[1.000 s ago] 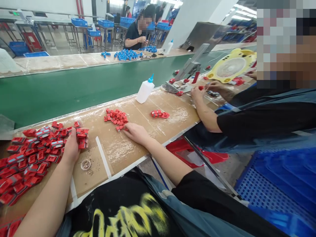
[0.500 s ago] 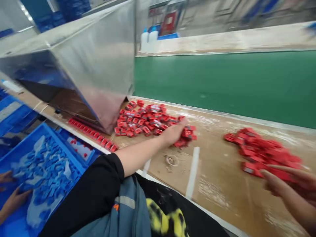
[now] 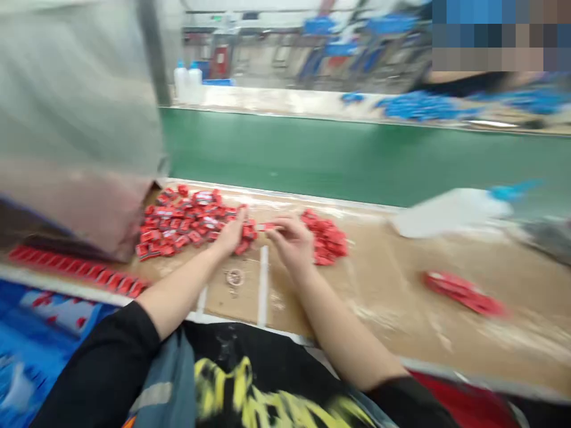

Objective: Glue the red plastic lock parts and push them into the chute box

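A spread-out heap of small red plastic parts [image 3: 178,223] lies on the brown work surface beside a metal hood. My left hand [image 3: 232,235] rests against the heap's right edge, its fingers stretched out. Just to the right, my right hand [image 3: 292,238] pinches one small red plastic part [image 3: 266,226] between thumb and fingers. Behind that hand sits a second, smaller red pile [image 3: 328,238], partly covered by it. Motion blur hides the parts' finer details.
The grey metal hood [image 3: 80,119] stands at left, with a row of red parts [image 3: 80,267] before it. A white bottle [image 3: 446,213] lies at right, near a red stack [image 3: 464,292]. A green panel [image 3: 276,151] borders the back; a person is beyond it.
The view has swung right. My right hand has moved from the smaller red pile toward my left hand and now holds a red part. My left hand stays at the larger heap's edge.
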`<control>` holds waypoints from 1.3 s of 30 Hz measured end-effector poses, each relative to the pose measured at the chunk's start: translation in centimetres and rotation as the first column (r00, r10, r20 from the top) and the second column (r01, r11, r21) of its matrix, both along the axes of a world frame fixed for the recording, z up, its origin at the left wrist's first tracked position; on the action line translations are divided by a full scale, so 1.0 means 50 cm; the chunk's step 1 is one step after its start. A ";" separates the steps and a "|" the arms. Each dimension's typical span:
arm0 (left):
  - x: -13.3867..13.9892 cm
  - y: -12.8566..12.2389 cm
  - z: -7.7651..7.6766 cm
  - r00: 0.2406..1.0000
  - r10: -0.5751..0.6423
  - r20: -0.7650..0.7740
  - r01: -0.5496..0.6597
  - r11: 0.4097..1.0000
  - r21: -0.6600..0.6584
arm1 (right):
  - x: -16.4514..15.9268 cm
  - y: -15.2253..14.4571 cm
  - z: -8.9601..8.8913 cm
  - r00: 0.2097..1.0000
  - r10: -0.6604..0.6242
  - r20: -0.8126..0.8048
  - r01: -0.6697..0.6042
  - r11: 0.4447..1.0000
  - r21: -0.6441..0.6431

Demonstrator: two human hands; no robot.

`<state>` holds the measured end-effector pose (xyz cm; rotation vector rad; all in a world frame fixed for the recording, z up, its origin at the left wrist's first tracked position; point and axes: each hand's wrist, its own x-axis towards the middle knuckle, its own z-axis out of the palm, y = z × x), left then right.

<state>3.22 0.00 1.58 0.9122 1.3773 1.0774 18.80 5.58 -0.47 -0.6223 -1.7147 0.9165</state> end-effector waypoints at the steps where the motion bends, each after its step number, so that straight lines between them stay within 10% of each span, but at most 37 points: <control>1: -0.001 0.009 -0.009 1.000 -0.012 0.019 0.012 1.000 0.014 | 0.003 0.008 -0.009 1.000 0.024 0.002 -0.024 1.000 0.006; 20: -0.012 0.020 -0.030 0.993 -0.105 0.060 0.100 0.992 0.078 | 0.005 0.024 -0.019 0.985 0.114 0.133 -0.125 0.989 0.077; 32: -0.022 0.017 -0.028 0.971 -0.235 -0.047 0.240 0.954 0.180 | 0.025 0.043 -0.041 0.981 0.047 0.188 -0.125 0.895 0.427; 39: -0.028 0.015 -0.020 0.953 -0.096 -0.288 0.194 0.922 0.334 | 0.033 0.027 -0.004 0.936 0.326 0.133 -0.345 0.924 0.166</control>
